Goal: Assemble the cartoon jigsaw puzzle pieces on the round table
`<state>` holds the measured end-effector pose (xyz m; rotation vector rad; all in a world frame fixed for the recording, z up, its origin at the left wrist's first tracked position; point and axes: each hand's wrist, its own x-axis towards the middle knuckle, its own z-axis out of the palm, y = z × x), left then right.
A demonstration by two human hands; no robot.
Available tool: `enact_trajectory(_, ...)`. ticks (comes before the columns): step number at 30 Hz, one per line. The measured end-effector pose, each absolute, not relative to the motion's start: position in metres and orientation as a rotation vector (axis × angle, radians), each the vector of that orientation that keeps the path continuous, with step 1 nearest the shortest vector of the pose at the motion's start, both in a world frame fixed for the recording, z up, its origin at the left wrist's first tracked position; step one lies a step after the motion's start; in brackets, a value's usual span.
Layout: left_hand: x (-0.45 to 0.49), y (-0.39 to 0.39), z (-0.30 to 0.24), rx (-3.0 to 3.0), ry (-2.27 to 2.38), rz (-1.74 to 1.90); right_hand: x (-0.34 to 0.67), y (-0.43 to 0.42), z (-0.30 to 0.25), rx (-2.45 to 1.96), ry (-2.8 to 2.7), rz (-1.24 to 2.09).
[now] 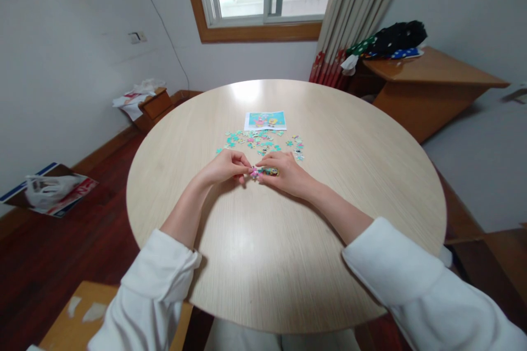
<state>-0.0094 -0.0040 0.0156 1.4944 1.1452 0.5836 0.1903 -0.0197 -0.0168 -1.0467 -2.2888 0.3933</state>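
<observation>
Pink-and-green flat puzzle pieces (256, 173), seemingly joined, are near the middle of the round pale-wood tabletop (247, 241), the left hand (222, 166) clamping them at nine o'clock, the right hand (286, 173) at three. Toward twelve, many loose flat turquoise pieces (267, 143) remain; little seems done.

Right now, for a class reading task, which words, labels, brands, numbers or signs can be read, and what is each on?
No text can be read with certainty.
Picture card: any lettering too small and blurred.
Puzzle pieces: any print too small.
Printed sheet under the plastic bag: pale letter-like marks on red, too blurred.
</observation>
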Motion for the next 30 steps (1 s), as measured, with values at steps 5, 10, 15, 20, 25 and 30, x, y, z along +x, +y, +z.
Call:
enact_trajectory(5,-0.0088,-0.0029,0.0127,1.491,1.13,0.601,0.1885,-0.0215,-0.0165,-1.032,-2.263,0.381)
enact_trajectory(10,-0.0078,-0.0026,0.0111,1.477,1.124,0.623,0.1882,-0.02,-0.018,-1.045,-2.235,0.329)
enact_trajectory(15,-0.0065,-0.002,0.0106,1.459,1.107,0.62,0.1881,-0.0199,-0.0183,-1.068,-2.22,0.284)
enact_trajectory(20,-0.0057,-0.0014,0.0114,1.451,1.102,0.637,0.1877,-0.0205,-0.0175,-1.057,-2.219,0.264)
enact_trajectory(25,-0.0064,-0.0011,0.0121,1.448,1.095,0.686,0.188,-0.0202,-0.0177,-1.055,-2.207,0.216)
enact_trajectory(30,-0.0071,-0.0006,0.0103,1.45,1.084,0.7,0.1886,-0.0197,-0.0192,-1.044,-2.191,0.197)
